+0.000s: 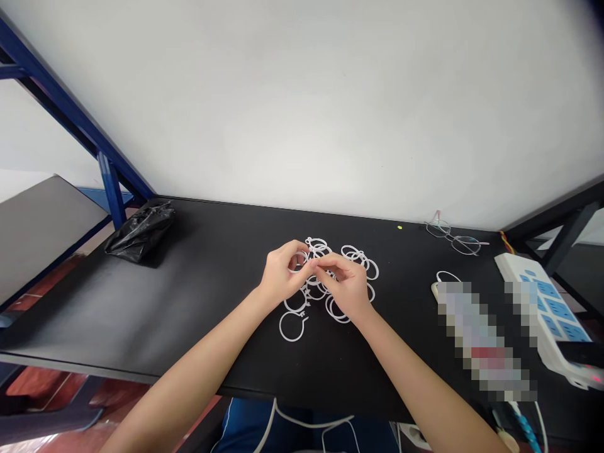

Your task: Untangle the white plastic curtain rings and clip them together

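Note:
In the middle of the black table (212,251), my left hand (283,274) and my right hand (349,286) meet with thumbs and forefingers pinched together. A thin white plastic ring (298,259) shows inside the curl of my left hand. My fingers cover the point where both hands grip. More white rings lie beneath and around the hands in a loose pile. One split ring (291,340) with small tabs at its gap lies nearest me, and other rings (372,269) overlap just beyond my right hand.
At the far left corner sits a crumpled black plastic bag (141,233). Eyeglasses (465,245) lie by the wall at the back right. A white power strip (557,308), a blurred-out object (481,343) and cables occupy the right side. Blue frame bars (111,189) rise on the left.

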`<state>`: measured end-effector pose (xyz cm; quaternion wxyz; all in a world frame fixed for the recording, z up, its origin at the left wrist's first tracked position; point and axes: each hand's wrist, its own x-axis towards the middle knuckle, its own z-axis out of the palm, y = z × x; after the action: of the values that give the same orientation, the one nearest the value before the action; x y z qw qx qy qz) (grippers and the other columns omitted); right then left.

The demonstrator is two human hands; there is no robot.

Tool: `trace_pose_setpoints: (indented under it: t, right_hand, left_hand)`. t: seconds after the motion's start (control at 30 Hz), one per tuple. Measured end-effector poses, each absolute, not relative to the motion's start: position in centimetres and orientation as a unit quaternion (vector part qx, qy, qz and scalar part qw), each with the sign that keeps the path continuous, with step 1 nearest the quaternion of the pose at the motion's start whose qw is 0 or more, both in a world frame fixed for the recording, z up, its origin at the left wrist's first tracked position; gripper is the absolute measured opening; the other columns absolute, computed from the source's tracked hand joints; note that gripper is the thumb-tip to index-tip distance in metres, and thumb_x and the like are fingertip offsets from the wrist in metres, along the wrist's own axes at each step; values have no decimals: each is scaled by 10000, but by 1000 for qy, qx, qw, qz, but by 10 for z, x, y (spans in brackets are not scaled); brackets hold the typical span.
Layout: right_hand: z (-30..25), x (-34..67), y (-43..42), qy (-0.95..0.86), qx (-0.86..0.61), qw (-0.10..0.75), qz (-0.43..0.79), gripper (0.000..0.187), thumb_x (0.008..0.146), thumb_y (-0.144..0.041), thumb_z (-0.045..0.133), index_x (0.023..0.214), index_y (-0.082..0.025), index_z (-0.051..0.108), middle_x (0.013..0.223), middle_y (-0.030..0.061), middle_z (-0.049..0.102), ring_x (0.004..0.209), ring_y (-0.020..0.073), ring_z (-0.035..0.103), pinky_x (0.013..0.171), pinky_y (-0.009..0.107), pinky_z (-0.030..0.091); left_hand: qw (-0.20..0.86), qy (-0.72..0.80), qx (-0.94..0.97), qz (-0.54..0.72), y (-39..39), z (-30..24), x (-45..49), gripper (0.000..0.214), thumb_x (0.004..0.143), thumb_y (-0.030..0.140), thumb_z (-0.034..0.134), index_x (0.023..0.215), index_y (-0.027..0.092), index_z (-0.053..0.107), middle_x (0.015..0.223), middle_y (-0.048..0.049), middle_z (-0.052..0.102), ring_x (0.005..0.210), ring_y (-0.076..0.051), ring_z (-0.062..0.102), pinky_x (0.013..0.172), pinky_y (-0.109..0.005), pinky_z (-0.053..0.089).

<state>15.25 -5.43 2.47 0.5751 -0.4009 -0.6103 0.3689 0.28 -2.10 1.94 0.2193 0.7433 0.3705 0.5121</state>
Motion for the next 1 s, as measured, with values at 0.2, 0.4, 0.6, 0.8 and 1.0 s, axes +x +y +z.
trace_pose_setpoints:
  t: [0.2, 0.4, 0.6, 0.8, 1.0]
  right_hand:
    - [25, 141, -67, -634, -391, 582, 325, 42, 813, -177, 696, 813, -218, 685, 776, 21, 695, 705, 160, 659, 666, 303, 567]
    - [28, 141, -75, -753, -367, 535, 112, 183, 926, -142, 474, 776, -193, 566, 623, 4, 560, 560, 126, 510, 545, 273, 442]
    - [26, 141, -74, -795, -367, 477, 75, 213, 958, -175, 384, 773, -202, 486, 580, -17, 504, 491, 111, 443, 498, 250, 368]
    - [26, 142, -74, -796, -383, 459, 93, 186, 966, -180, 364, 828, -203, 487, 617, -1, 554, 495, 120, 475, 498, 254, 379]
    - [24, 144, -73, -768, -397, 492, 102, 180, 967, -173, 369, 831, -211, 482, 626, -7, 545, 497, 114, 467, 483, 253, 346]
  left_hand:
    - [165, 323, 739, 568, -23, 25, -1, 324, 928, 239, 406, 646, 152, 540, 517, 10, 471, 451, -81, 402, 463, -231, 312]
    - [132, 268, 744, 598, -28, 29, -1, 303, 911, 166, 378, 656, 150, 542, 521, 14, 446, 442, -76, 379, 448, -229, 289]
    - [181, 283, 742, 580, -33, 34, -1, 352, 927, 205, 354, 627, 159, 534, 518, 7, 454, 451, -84, 386, 462, -240, 309]
    - [273, 318, 736, 532, -36, 42, 1, 390, 939, 377, 385, 651, 165, 540, 529, 4, 471, 461, -91, 392, 468, -247, 319]
    - [424, 343, 665, 510, -37, 37, 8, 459, 933, 539, 380, 778, 160, 589, 550, 19, 475, 465, -87, 383, 467, -240, 324]
